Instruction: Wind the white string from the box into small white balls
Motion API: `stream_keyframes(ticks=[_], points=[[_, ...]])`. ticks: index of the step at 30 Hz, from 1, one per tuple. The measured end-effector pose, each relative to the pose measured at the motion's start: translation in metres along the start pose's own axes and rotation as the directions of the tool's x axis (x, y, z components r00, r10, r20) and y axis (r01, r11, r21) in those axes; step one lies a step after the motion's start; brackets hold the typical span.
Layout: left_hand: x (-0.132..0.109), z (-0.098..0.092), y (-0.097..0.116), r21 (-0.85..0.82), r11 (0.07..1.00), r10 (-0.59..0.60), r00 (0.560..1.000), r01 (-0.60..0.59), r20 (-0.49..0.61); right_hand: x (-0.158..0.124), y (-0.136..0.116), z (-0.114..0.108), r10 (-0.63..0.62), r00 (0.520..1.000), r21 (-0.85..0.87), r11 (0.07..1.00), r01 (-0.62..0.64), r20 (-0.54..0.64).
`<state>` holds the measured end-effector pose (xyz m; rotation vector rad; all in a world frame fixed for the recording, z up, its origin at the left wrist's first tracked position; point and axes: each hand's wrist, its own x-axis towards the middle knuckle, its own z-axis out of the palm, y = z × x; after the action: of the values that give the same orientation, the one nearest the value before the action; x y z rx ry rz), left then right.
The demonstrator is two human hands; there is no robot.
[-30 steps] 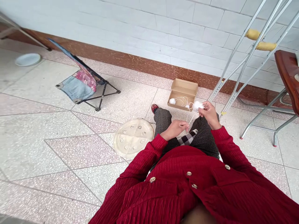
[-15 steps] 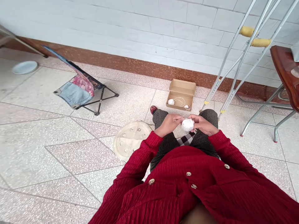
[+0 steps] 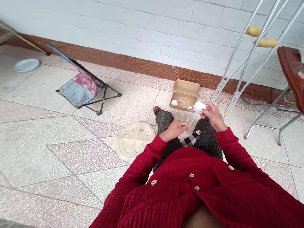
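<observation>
Terrazzo floor point(image 3: 28, 142) beneath: my right hand point(image 3: 212, 116) grips the white yarn ball point(image 3: 199, 107), my left hand point(image 3: 177, 129) pinches a strand point(image 3: 193, 119); light, even tension should prevent slack.

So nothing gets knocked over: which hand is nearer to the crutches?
Right. The right hand, holding the white yarn ball, appears just beside the lower ends of the crutches; the left hand, pinching the yarn strand, is farther off, to the left.
</observation>
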<state>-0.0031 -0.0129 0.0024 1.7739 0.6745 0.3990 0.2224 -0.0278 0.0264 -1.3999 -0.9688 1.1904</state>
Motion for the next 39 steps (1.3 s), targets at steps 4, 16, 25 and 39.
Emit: stream_keyframes(ticks=[4, 16, 25, 39], points=[[-0.003, -0.011, 0.004, 0.185, 0.981, 0.051, 0.999, -0.052, 0.007, 0.000, 0.029, 0.006, -0.109, 0.994, -0.476, 0.875, 0.083, -0.027], [0.004, -0.023, -0.003, 0.075, 0.995, 0.085, 0.979, -0.073, -0.183, -0.036, 0.009, 0.020, 0.162, 0.818, 0.198, 0.927, -0.318, 0.553], [-0.007, -0.001, -0.003, 0.018, 1.000, -0.020, 1.000, 0.020, -0.003, 0.008, 0.014, -0.001, -0.109, 0.988, -0.158, 0.983, 0.091, -0.110], [0.003, -0.013, -0.015, -0.049, 0.999, -0.004, 0.989, -0.003, -0.151, -0.034, 0.018, 0.015, 0.120, 0.854, 0.270, 0.918, -0.289, 0.506]])
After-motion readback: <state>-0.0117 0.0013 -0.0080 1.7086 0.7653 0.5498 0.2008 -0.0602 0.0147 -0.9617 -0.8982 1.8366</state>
